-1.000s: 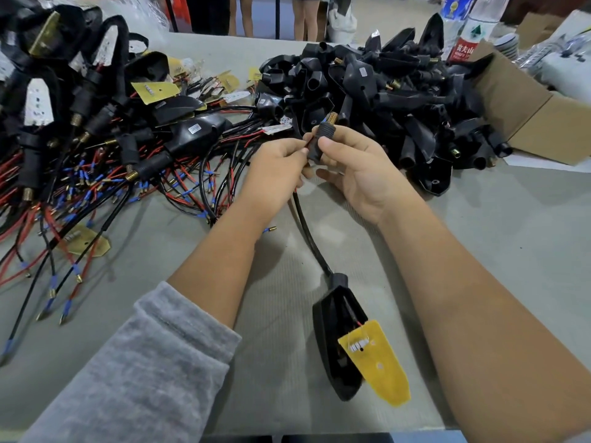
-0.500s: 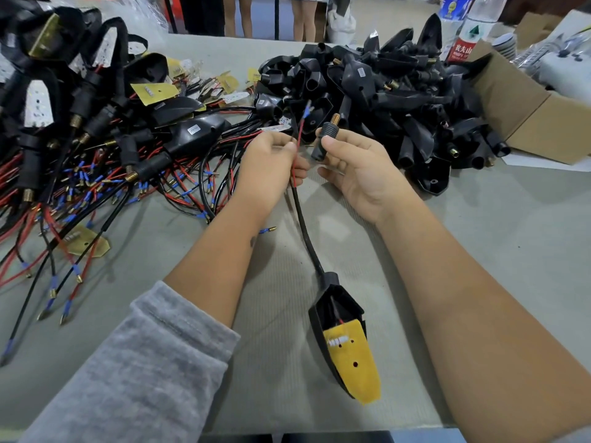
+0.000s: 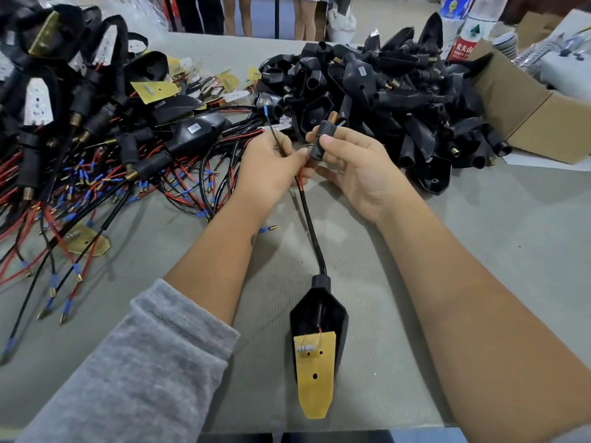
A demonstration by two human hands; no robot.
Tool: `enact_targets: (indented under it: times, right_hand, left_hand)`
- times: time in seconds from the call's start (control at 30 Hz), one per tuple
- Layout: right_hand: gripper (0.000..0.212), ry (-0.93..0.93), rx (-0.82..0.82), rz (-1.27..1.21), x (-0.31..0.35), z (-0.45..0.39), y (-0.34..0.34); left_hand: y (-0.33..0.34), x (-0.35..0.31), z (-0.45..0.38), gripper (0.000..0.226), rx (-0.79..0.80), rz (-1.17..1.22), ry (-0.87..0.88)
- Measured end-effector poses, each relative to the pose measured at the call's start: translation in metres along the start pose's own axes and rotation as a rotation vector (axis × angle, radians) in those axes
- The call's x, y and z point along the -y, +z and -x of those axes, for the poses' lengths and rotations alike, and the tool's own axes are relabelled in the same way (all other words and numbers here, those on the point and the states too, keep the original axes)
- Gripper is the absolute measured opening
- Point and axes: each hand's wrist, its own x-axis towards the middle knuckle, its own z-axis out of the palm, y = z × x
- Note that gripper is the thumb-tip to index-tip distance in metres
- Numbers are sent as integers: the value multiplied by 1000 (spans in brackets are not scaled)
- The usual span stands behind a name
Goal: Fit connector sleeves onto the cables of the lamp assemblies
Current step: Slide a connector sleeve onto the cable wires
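Observation:
A black lamp housing (image 3: 319,302) with a yellow circuit board (image 3: 315,375) lies near the table's front edge. Its black cable (image 3: 311,231) runs up to my left hand (image 3: 268,167), which pinches the thin black and red wires; the black wire's blue tip (image 3: 266,111) sticks up above the fingers. My right hand (image 3: 355,167) grips a black ribbed connector sleeve (image 3: 321,139) with a brass threaded end (image 3: 332,116), held just right of the wires and apart from them.
A heap of finished lamp assemblies with red and black wires (image 3: 96,155) fills the left of the table. A pile of empty black housings (image 3: 383,100) sits behind my hands. A cardboard box (image 3: 537,123) and water bottles (image 3: 463,36) stand at far right. People's legs show beyond the table.
The sleeve has come off the cable end. My left hand slid along the wires, and the lamp housing shifted toward the front edge with its board now facing up.

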Motion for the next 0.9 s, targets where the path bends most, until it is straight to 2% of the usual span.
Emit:
enact_targets:
  times: [0.13,0.3,0.53,0.77,0.9]
  right_hand:
    - [12,7,-6,15,-1,-1,-1]
    - [11,8,-52,-41,-1,0,0]
    - [9,22,-171,-178,0,-2,-3]
    - [11,62,-253,-444,4,-3,-5]
    - [19,88,-283,-547,7,-1,-5]
  left_hand:
    - [-1,2,0,30,-4,74,-29]
    - [2,3,-7,25,-37,-45,-117]
    - [1,1,0,32,9,-116,-15]
    - [3,0,1,18,9,-95,7]
    - [3,1,0,15,20,-91,27]
